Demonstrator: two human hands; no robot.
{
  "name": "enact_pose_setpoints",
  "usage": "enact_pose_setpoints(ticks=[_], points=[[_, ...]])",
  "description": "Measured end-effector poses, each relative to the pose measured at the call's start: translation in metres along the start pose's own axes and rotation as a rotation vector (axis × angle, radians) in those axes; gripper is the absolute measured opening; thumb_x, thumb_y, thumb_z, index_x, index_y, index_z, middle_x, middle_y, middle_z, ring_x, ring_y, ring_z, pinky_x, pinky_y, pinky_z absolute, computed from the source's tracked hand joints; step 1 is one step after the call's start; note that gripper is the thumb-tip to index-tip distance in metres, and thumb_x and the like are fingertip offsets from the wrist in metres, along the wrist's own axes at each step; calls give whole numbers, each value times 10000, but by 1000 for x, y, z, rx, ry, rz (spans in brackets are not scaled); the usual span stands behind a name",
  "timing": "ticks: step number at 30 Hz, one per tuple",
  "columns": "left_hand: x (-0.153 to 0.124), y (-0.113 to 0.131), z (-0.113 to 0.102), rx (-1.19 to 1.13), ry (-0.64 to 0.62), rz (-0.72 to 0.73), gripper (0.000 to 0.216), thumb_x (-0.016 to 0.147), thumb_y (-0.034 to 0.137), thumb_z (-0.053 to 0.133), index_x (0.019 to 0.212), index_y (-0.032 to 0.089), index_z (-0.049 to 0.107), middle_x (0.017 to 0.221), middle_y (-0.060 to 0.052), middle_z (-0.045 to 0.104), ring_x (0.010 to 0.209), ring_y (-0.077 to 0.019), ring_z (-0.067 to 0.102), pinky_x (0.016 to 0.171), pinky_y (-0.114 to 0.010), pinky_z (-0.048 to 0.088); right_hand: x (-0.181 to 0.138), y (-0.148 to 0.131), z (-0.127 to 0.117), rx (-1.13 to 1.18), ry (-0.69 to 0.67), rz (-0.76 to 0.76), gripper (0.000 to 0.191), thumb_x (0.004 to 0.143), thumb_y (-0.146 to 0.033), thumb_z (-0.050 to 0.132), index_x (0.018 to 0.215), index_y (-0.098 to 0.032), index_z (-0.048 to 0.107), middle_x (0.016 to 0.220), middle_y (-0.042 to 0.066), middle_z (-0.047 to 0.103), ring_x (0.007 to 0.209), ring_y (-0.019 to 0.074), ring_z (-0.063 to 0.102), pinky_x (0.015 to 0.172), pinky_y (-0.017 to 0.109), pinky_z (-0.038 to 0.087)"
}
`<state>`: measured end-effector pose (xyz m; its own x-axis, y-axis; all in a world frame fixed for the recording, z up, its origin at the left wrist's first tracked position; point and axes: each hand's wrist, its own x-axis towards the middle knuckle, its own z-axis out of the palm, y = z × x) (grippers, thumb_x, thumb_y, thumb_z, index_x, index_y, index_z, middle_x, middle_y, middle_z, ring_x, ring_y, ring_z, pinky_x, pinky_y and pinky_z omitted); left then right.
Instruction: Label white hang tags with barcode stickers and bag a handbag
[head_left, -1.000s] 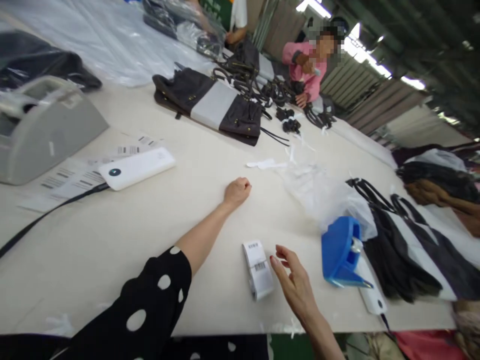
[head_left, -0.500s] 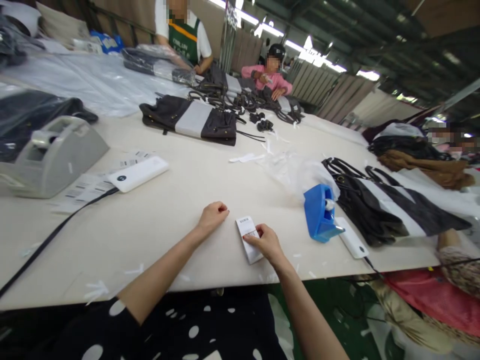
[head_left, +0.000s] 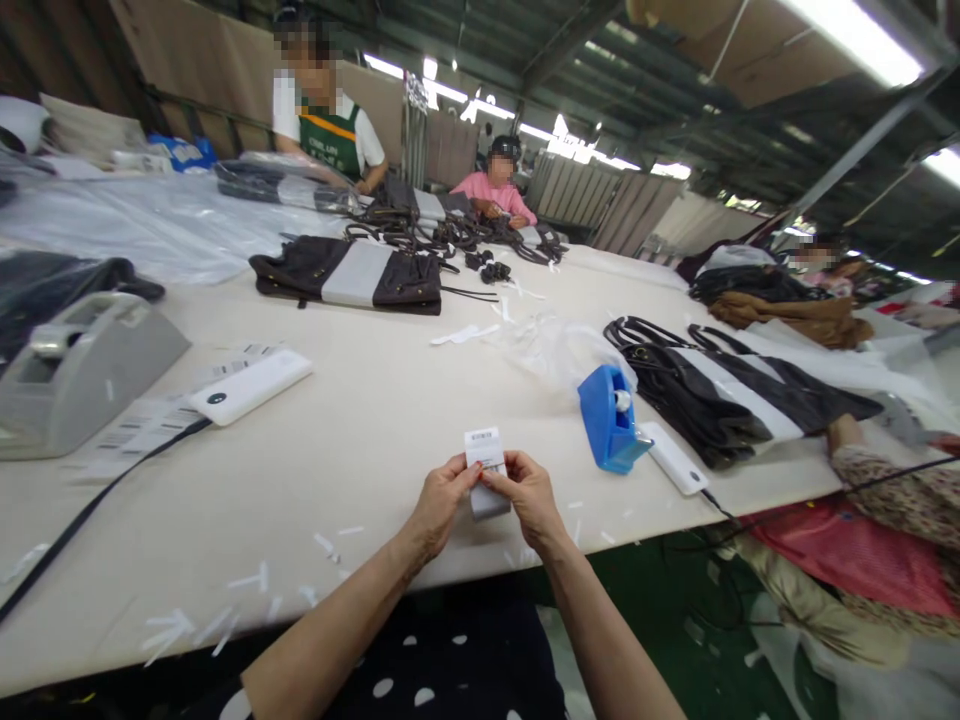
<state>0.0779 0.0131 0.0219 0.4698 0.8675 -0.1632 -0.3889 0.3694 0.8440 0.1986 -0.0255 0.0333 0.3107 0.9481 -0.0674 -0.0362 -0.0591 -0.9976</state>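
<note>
A small stack of white printed labels (head_left: 484,447) with a barcode on top is held between both hands near the table's front edge. My left hand (head_left: 442,500) pinches it from the left side, thumb on its face. On the right side my right hand (head_left: 531,497) grips it too, its thumb meeting the left one at the middle. A thin dark band seems to cross the stack there. A blue tape dispenser (head_left: 606,420) stands to the right of my right hand, with a white handheld device (head_left: 675,458) just beyond it.
Barcode label sheets (head_left: 142,432) and another white device (head_left: 251,386) lie left, beside a grey tape dispenser (head_left: 90,375). Dark handbags (head_left: 349,275) lie at the back and right (head_left: 720,400). Paper scraps (head_left: 251,578) dot the front edge. Co-workers sit across the table and at the right.
My left hand has moved right and taken hold of the label stack, which only my right hand held before. The stack now stands more upright. The camera view has shifted slightly.
</note>
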Motion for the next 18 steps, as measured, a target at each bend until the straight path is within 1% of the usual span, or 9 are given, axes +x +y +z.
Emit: enact_pose_setpoints(ticks=[2,4,6,8,11,13,15,18], points=[[3,5,2,-37,27,44,297,688,354,661,863,113,658,816,-67,675,753,-162,594,729,-255,444,-4,-3,0,-164,-9,-140,264,686,-341,669,873,-163,614,810,23,636,753,149,552,737,287,440],[8,9,3,-25,66,35,298,694,377,652,825,109,652,738,-50,662,666,-142,572,646,-236,436,-7,-1,0,-274,-22,-259,290,733,-321,628,980,-172,610,896,35,638,840,163,554,809,294,430],[14,9,6,32,104,27,322,721,419,615,826,116,634,712,-38,645,634,-138,556,612,-236,427,-8,6,0,-301,-26,-309,384,773,-316,585,1131,-181,548,1025,57,624,929,179,556,863,306,426],[20,4,11,164,158,50,338,753,462,561,835,137,609,714,-27,629,655,-148,554,625,-247,429,-7,16,-2,-339,-8,-330,452,818,-322,524,1245,-184,465,1134,79,589,1013,194,543,909,320,415],[29,-12,23,430,264,127,360,770,524,493,744,170,552,648,-13,584,635,-166,540,605,-265,421,-4,32,-11,-374,8,-331,484,875,-326,421,1331,-175,365,1226,96,541,1101,194,518,955,315,396],[32,-25,33,569,286,156,366,772,544,461,694,189,508,608,-15,561,597,-179,529,582,-282,410,-2,45,-19,-323,44,-282,494,895,-345,367,1352,-160,329,1265,104,516,1126,186,514,955,295,405],[34,-37,42,647,244,166,336,786,524,449,719,198,498,633,-28,577,596,-187,538,589,-293,409,0,58,-28,-232,126,-212,510,895,-391,358,1342,-145,346,1287,110,499,1148,188,505,956,281,412],[36,-44,55,642,104,192,273,801,451,487,883,193,525,794,-62,631,698,-192,575,672,-297,431,5,71,-40,-61,237,-144,546,858,-471,413,1289,-136,424,1277,117,510,1162,209,495,966,292,410]])
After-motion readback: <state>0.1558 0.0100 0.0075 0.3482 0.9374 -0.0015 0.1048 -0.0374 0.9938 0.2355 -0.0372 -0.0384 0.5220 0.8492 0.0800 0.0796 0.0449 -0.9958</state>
